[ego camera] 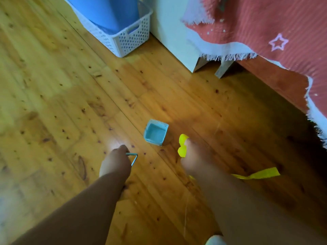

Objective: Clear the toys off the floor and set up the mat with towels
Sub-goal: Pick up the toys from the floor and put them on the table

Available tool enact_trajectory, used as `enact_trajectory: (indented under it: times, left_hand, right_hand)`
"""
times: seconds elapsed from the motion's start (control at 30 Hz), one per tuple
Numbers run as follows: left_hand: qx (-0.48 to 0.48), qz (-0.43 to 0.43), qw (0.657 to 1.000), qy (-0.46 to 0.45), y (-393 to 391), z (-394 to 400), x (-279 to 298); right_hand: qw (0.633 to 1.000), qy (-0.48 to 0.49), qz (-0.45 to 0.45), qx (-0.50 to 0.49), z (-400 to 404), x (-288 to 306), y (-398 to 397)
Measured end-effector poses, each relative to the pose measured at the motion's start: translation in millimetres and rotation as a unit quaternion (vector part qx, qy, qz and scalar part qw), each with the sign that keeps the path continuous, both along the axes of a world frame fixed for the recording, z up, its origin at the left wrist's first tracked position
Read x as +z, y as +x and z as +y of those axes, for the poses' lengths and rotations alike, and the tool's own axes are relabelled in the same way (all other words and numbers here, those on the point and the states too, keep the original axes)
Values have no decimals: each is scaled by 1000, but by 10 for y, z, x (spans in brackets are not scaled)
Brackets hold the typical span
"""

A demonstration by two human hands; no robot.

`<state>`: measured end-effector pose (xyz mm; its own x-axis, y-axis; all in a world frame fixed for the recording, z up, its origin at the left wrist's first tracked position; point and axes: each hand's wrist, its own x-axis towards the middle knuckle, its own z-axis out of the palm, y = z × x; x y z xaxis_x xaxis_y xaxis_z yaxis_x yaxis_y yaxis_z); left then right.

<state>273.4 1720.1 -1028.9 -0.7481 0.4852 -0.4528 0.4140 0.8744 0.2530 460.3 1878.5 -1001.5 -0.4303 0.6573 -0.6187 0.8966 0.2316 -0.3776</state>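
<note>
Teal cup [155, 133] upright, mouth upward

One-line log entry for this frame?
left hand: holds teal triangle | right hand: holds yellow toy | teal cup: on floor

Glossy knotty wood floor [70, 103], perforated white plastic basket [127, 41], smooth blue plastic cup [155, 132], woven red cloth blanket [265, 29] with frayed fringe.

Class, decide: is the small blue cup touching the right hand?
Apart. The head view shows bare floor between the small blue cup and the right hand.
</note>
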Motion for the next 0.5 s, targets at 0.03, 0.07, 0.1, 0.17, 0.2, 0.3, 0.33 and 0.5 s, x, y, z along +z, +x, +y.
enact_trajectory:
  times: [0.03,0.07,0.1,0.17,0.2,0.3,0.33,0.5]
  left_hand:
    - [21,1,1000,18,-54,-10,52]
    - [35,0,999,33,-109,-8,91]
    - [44,-3,998,38,-177,-63,123]
    - [67,-7,997,37,-307,-198,155]
    - [78,-9,997,27,-355,-294,165]
    - [51,-30,997,-56,-386,-588,121]
    - [42,-43,995,-77,-362,-680,73]
    - [37,-124,988,-86,-173,-863,-171]
  right_hand:
    - [1000,1,4,1,-6,20,-41]
    - [1000,-3,9,3,-3,33,-61]
    - [1000,-13,13,8,-53,28,-68]
    - [998,-39,-6,48,-164,33,-53]
    - [994,-65,-29,80,-248,28,-33]
    - [970,-114,-115,184,-555,-14,-28]
    - [960,-116,-130,221,-687,-34,-61]
    - [954,-125,-22,272,-1265,-151,-459]
